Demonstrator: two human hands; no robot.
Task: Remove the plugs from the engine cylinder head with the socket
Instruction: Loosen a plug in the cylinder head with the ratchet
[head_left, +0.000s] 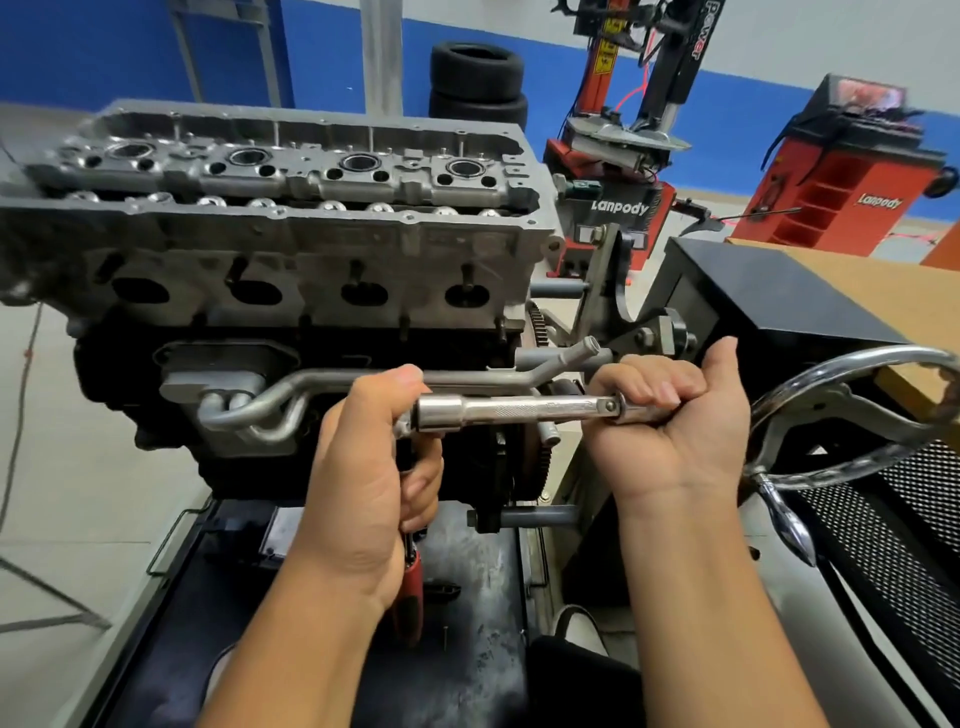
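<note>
We hold the tool in front of us, below the cylinder head (280, 208), and we judge that we are still assembling it: the socket work on the plugs has not begun. Our left hand (363, 488) is curled round the ratchet handle, whose red grip (411, 582) pokes out below the palm, with the thumb laid up beside the joint. From that joint the chrome extension bar (498, 413) runs level to the right, and our right hand (670, 421) wraps its fingers over the far end, thumb standing free; what sits under those fingers, most likely the socket, is hidden, so we cannot tell whether it is seated. Above and beyond both grips, well apart from them, the four plug wells (358, 162) open in a row along the top of the head; whether plugs sit in them is too deep to see. Just behind the bar lie the grey coolant pipes (291, 400), and to the right of our right hand the chromed hand wheel (852, 415) of the engine stand. Next, by our reckoning, we need to press the pieces together until they lock, lift the tool over the head, turn the bar upright and lower it straight into a well.
</note>
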